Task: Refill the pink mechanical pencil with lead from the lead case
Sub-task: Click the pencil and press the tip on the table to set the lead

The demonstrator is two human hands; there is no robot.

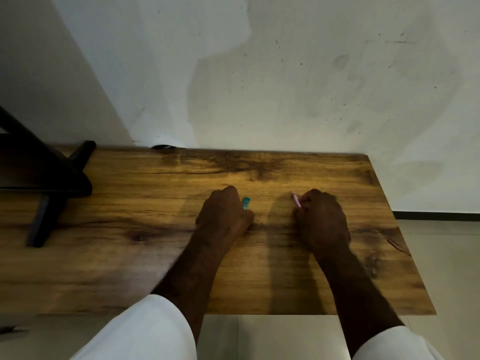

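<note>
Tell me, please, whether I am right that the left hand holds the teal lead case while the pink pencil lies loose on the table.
Not quite. The pencil does not lie loose on the table: the right hand grips it, as the head view shows. The left hand does hold the teal lead case.

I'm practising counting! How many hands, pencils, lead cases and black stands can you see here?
Hands: 2, the left hand and the right hand
Pencils: 1, the pink pencil
Lead cases: 1, the blue lead case
Black stands: 1, the black stand
Total: 5
</note>
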